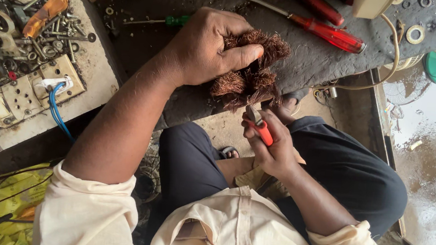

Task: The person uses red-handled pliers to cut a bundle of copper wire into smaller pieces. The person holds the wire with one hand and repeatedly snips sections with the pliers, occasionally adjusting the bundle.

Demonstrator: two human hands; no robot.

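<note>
Copper winding bundle [249,77] clamped in left hand [204,48] at the dark tabletop [310,62] edge, braced for access, while right hand [272,144] closes on red-handled cutters [259,124], tips apparently touching the lower strands.

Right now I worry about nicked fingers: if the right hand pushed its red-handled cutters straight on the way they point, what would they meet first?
Most likely the tangled bundle of copper wire directly above the red-handled cutters in the right hand; the left hand grips it higher up, thumb on top. Depth is unclear.
</note>
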